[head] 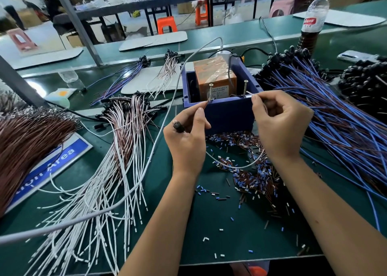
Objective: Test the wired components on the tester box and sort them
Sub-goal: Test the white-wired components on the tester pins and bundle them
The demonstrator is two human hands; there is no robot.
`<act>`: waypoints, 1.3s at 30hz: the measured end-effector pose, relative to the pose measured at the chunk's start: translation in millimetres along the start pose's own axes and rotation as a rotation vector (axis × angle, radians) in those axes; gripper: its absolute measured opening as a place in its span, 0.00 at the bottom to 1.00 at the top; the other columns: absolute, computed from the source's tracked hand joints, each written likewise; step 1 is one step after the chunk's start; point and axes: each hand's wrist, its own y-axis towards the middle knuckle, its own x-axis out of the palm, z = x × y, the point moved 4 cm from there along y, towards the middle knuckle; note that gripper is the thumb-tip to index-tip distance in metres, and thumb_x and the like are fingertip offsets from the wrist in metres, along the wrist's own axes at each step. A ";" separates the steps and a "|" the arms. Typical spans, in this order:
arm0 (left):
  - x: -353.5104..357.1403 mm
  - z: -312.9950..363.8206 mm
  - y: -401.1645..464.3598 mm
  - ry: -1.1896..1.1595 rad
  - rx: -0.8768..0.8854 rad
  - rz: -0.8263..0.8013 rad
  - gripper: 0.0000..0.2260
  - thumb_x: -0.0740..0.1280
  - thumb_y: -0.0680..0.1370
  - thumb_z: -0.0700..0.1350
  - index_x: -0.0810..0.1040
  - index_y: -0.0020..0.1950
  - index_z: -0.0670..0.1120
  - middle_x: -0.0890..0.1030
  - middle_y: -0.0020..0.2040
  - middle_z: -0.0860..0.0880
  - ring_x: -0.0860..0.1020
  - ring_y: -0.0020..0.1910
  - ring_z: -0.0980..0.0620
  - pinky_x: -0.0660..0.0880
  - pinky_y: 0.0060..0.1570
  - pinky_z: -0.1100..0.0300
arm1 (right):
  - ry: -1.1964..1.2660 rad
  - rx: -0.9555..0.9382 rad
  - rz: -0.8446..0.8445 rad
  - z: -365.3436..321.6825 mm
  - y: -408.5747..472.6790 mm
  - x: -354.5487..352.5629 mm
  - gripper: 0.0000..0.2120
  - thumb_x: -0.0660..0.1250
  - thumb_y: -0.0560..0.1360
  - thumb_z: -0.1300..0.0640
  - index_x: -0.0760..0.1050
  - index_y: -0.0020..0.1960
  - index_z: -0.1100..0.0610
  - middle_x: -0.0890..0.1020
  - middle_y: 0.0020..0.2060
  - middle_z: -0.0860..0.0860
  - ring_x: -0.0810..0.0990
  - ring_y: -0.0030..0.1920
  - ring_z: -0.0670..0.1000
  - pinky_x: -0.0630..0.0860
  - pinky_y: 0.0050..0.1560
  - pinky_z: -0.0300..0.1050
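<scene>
The blue tester box [228, 110] stands at the table's middle with an orange unit [213, 77] inside and two upright screws, one left [211, 91] and one right [245, 87]. My left hand [186, 137] holds a black component head [178, 126] in the palm and pinches its brown wire tip against the left screw. My right hand [278, 121] pinches the white wire end at the right screw's base. The component's white wire [236, 167] loops down between both hands.
White-and-brown wired components [117, 160] fan out at the left, blue-and-brown ones [335, 112] pile up at the right. Cut insulation bits [251, 171] litter the green mat below the box. A grey cable [146, 171] crosses the table. A bottle [314, 18] stands at the back right.
</scene>
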 end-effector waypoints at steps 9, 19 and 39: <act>3.5 5.1 1.5 0.093 0.063 -0.007 0.07 0.67 0.82 0.37 0.86 0.54 0.41 0.81 0.32 0.52 0.77 0.32 0.55 0.74 0.41 0.64 | 0.004 0.020 0.003 2.2 -0.1 -0.4 0.07 0.71 0.80 0.55 0.85 0.45 0.56 0.80 0.32 0.41 0.77 0.31 0.43 0.71 0.34 0.34; 3.3 8.7 0.0 0.070 0.060 -0.051 0.07 0.68 0.82 0.37 0.86 0.53 0.40 0.80 0.32 0.52 0.76 0.31 0.56 0.72 0.37 0.65 | 0.032 -0.023 -0.030 1.5 -2.6 4.3 0.07 0.72 0.80 0.54 0.84 0.45 0.54 0.80 0.32 0.40 0.79 0.31 0.47 0.76 0.32 0.46; -2.1 13.0 9.1 0.240 0.092 0.167 0.07 0.68 0.81 0.37 0.86 0.51 0.42 0.84 0.33 0.50 0.84 0.38 0.50 0.80 0.53 0.56 | 0.036 -0.009 -0.051 -0.6 -3.9 3.0 0.07 0.71 0.80 0.56 0.85 0.46 0.56 0.82 0.32 0.45 0.79 0.31 0.46 0.76 0.32 0.46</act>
